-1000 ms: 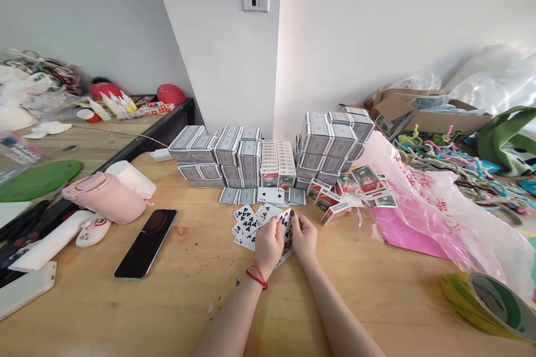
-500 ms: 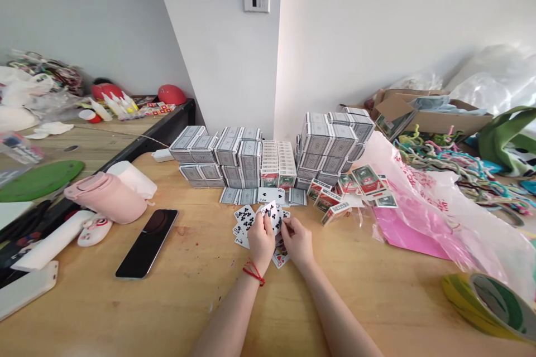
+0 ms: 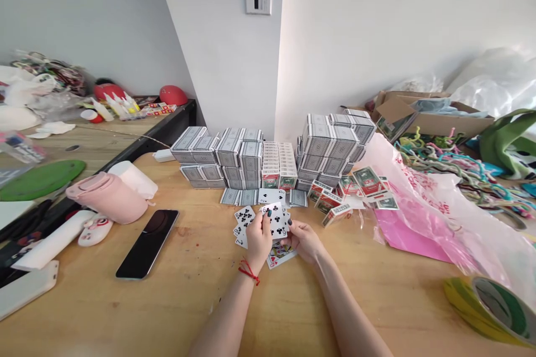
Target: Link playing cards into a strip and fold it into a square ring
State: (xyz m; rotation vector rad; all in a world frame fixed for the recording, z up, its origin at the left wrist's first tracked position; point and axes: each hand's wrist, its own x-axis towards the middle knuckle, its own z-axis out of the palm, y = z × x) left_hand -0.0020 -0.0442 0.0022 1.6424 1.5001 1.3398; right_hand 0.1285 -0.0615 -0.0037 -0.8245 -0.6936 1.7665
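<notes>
My left hand [image 3: 259,239] is closed round a few playing cards [image 3: 275,223], thumb on top; a six of clubs faces up. Thumb and fingers of my right hand [image 3: 308,241] close at the right edge of these cards. Below them a face card with a red heart [image 3: 280,255] shows, its upper part hidden; whether my right fingers grip it too is unclear. Left of my left hand, several loose club cards [image 3: 244,214] lie fanned on the table. A two of spades [image 3: 271,196] lies face up beyond, between face-down grey-backed cards [image 3: 298,197].
Stacked grey-backed decks [image 3: 330,142] and rows of card boxes [image 3: 279,159] stand along the wall. Loose boxes [image 3: 330,201] lie to the right, near pink plastic [image 3: 412,234] and tape [image 3: 488,307]. A phone [image 3: 147,244] and pink bottle [image 3: 109,198] are left.
My right hand has shifted slightly right, its fingers more spread along the card edge. The six of clubs shows more fully, and the heart face card sits at a different angle.
</notes>
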